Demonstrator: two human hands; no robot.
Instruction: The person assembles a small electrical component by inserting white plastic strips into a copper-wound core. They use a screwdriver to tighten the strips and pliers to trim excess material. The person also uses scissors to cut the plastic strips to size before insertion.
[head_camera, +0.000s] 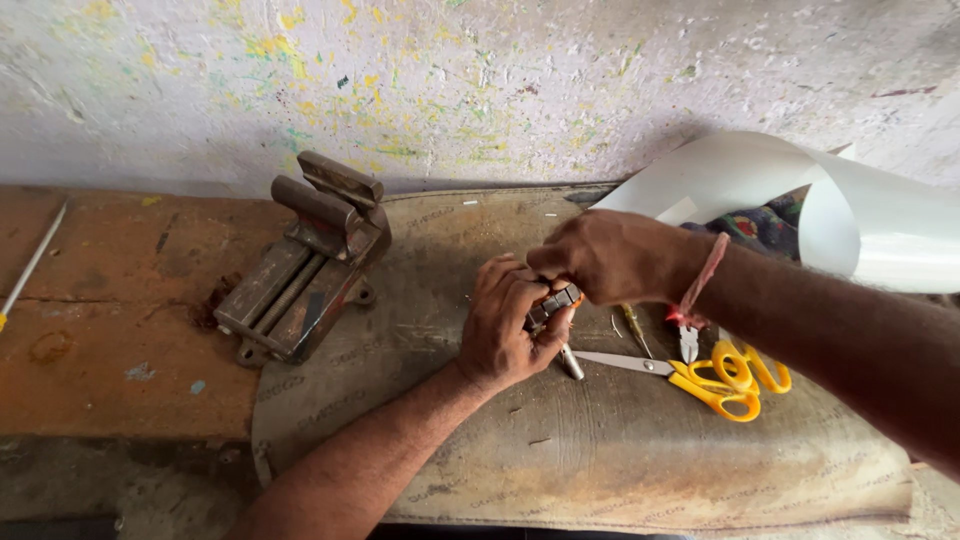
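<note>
Both hands, left (505, 330) and right (610, 255), grasp a small metal part (553, 303) above yellow scissors (715, 378) beside a vise (305, 260).

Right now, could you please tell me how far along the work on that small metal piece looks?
It looks mid-way. Already set out on the worn mat: yellow-handled scissors and a curled white sheet. In hand: the left hand and right hand both grip a small metal piece. What remains on it is too small to judge. The rusty bench vise stands apart from both hands.

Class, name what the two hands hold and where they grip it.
Left hand and right hand together pinch a small grey metal part by its ends; its kind is unclear.
</note>
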